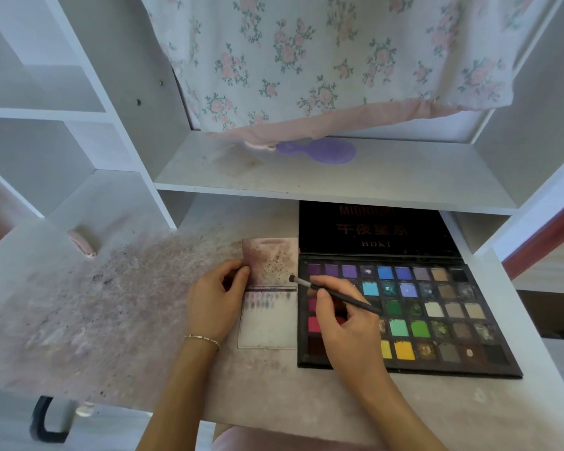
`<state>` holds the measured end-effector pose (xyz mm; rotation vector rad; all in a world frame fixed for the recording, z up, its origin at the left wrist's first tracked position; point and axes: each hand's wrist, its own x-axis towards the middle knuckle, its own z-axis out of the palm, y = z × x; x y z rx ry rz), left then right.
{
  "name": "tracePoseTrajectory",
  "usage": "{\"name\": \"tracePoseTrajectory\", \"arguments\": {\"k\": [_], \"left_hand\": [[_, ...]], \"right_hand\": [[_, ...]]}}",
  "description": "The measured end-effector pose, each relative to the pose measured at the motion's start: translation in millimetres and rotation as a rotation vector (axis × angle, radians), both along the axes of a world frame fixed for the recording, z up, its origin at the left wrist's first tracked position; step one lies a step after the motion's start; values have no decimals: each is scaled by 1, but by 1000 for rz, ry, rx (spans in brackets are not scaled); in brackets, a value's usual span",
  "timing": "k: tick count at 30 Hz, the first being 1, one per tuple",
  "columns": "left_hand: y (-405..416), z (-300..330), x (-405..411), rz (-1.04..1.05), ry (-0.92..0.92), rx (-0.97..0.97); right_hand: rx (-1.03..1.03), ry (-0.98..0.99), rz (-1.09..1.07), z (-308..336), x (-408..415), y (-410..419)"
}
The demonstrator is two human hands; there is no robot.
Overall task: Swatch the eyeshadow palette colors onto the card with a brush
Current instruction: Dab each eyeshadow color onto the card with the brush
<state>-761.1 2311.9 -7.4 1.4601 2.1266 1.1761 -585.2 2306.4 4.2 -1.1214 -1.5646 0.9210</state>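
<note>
An open black eyeshadow palette point(437, 317) with many coloured pans lies on the desk at the right, its lid point(378, 229) tipped back. Left of it lies a white card point(267, 323) with a row of small swatches along its top. A stained pinkish sheet point(271, 258) sits just above the card. My left hand point(215, 301) holds the left edge of that sheet with thumb and fingers. My right hand point(345, 323) grips a thin dark brush point(336, 296); its tip hovers at the sheet's right edge, beside the palette's purple pans.
The desk top point(111, 304) is smeared with powder and dark specks. A purple hand mirror point(323, 151) lies on the shelf above, under a hanging floral cloth point(339, 60). White shelf compartments point(46, 125) stand at the left. A pink object point(82, 242) rests near them.
</note>
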Motion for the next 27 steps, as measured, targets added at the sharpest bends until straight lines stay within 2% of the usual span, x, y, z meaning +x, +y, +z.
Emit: {"name": "tracePoseTrajectory", "arguments": {"k": [8,19,27], "left_hand": [[3,-1,3,21,-26,-25],[0,-3,11,55,20,18],[0,-5,10,75,11,25]], "right_hand": [[24,-3,-131,4,41,0],[-9,-103,-519,-4,110,9],[-39,-170,-497,-11,113,14]]}}
